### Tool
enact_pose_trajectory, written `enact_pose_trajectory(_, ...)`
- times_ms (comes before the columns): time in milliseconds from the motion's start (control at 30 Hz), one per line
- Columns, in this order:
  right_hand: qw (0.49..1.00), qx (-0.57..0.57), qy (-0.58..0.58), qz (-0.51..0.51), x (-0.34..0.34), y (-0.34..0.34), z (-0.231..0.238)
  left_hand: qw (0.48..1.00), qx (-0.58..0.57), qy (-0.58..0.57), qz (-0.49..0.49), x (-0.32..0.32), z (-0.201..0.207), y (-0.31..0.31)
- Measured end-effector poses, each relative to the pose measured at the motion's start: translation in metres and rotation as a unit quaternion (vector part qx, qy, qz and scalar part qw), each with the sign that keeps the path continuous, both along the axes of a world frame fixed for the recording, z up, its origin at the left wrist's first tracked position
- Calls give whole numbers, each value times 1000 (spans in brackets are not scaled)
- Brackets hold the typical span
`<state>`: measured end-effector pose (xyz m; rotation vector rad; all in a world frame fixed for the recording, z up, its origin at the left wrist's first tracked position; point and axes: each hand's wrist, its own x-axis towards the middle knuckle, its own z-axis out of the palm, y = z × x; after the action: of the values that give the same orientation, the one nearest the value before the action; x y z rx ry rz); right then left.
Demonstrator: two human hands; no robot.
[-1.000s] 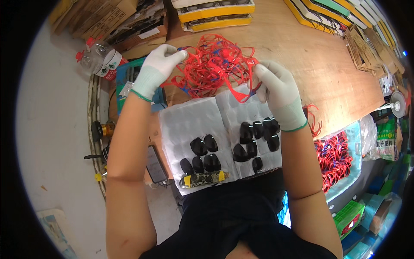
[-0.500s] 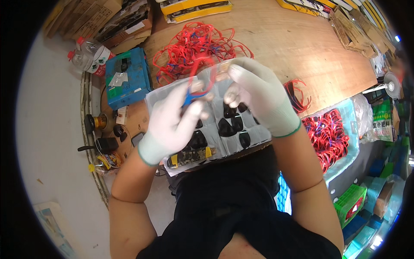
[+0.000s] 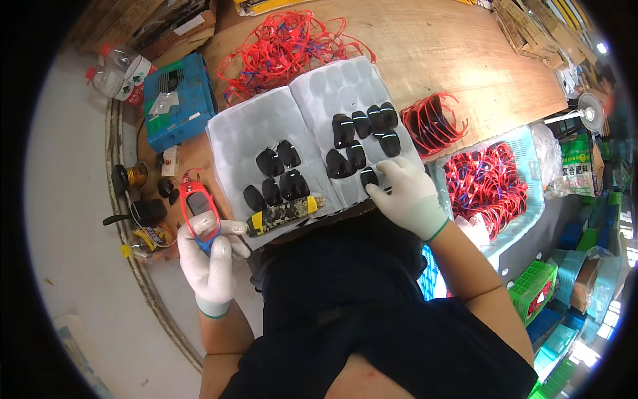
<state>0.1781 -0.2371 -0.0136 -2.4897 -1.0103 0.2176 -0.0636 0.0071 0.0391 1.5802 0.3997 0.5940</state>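
In my left hand is a red eyeglass frame with a blue part, pinched by thumb and fingers left of the tray. My right hand reaches over the tray's near right part, thumb and forefinger closed at the edges of a dark lens. Two white moulded panels form the lens tray. Several more dark lenses lie on the right panel, and another group on the left one. Along the near edge rests a camouflage-patterned bar with yellow ends.
A tangled pile of red frames lies behind the tray. To its right, red frames with dark lenses stand in a row. A light blue basket holds many red frames. At left are a blue box and plastic bottles.
My hands have moved apart. The left one carried the red frame down and left; the right one lowered to a dark lens on the tray. The view has shifted slightly.
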Motion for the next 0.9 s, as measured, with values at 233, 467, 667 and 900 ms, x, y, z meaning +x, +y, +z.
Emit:
enact_pose_trajectory(233, 994, -94, -10, -53, -11, 22, -9, 999, -14, 44, -21, 1, -7, -16)
enact_pose_trajectory(467, 993, -86, -30, -71, -15, 29, -15, 999, 12, 33, -33, 0, -7, -20)
enact_pose_trajectory(667, 990, -125, -32, -58, -11, 31, -9, 998, 9, 22, -54, -6, -16, -24)
enact_pose_trajectory(900, 996, 45, 29, 74, -9, 23, -7, 993, 73, 61, -65, 2, -7, -20)
